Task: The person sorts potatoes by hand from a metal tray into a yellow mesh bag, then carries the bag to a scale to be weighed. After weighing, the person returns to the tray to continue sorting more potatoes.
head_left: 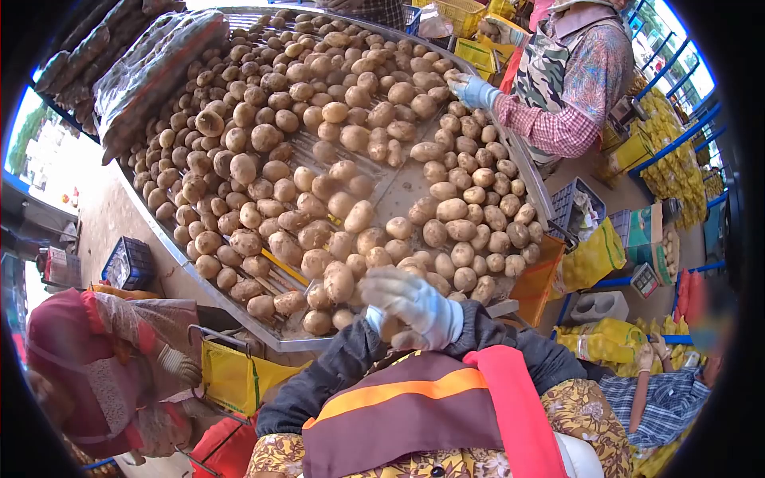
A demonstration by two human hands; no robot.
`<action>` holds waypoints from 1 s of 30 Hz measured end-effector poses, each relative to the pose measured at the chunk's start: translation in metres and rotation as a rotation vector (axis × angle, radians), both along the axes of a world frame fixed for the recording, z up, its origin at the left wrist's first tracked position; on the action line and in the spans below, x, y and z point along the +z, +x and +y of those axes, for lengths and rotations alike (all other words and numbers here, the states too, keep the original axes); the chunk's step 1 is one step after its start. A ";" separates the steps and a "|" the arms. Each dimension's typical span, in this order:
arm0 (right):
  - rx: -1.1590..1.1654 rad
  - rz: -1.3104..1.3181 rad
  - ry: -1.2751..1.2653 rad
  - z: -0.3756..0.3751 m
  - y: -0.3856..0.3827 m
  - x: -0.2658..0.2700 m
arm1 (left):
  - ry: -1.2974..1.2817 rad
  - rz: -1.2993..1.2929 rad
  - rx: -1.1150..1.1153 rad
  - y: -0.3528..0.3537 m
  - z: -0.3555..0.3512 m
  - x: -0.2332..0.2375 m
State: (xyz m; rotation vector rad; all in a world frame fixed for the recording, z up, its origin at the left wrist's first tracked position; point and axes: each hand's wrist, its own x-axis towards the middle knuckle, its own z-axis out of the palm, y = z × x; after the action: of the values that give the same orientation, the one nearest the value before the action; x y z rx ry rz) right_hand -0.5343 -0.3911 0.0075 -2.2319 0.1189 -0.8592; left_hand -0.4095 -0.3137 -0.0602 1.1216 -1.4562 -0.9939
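Observation:
My right hand (418, 307), in a white and light-blue glove, reaches left over the near edge of the sorting table, fingers stretched out and a little blurred. My left hand (386, 323) is mostly hidden beneath it; a blue cuff and a bit of the glove show, and its fingers cannot be made out. Potatoes (339, 280) lie just beyond both hands. Many more cover the slatted metal table (382, 187), with smaller ones gathered on its right side. Several potatoes near the middle look smeared by motion.
Across the table on the right, a co-worker's gloved hand (472, 90) touches the potatoes. Another person (103, 366) stands at left beside a yellow bag (231, 374) on a metal frame. A filled sack (159, 72) lies at the table's far left. Crates and yellow net bags stand at right.

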 end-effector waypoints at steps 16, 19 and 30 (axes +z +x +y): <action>-0.594 0.291 0.165 -0.056 0.005 -0.046 | 0.741 0.715 -0.057 -0.002 -0.002 0.021; -0.595 0.165 0.704 -0.052 -0.001 -0.057 | 0.963 1.049 -0.033 0.001 -0.005 0.016; -0.475 0.513 -0.073 -0.010 0.013 -0.019 | 0.691 0.791 -0.073 0.003 -0.005 -0.002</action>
State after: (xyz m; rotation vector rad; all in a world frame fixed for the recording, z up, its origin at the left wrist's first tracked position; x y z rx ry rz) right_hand -0.5217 -0.4015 -0.0113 -2.4894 0.8975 -0.5030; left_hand -0.4064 -0.3184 -0.0622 0.9469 -0.5147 -1.8112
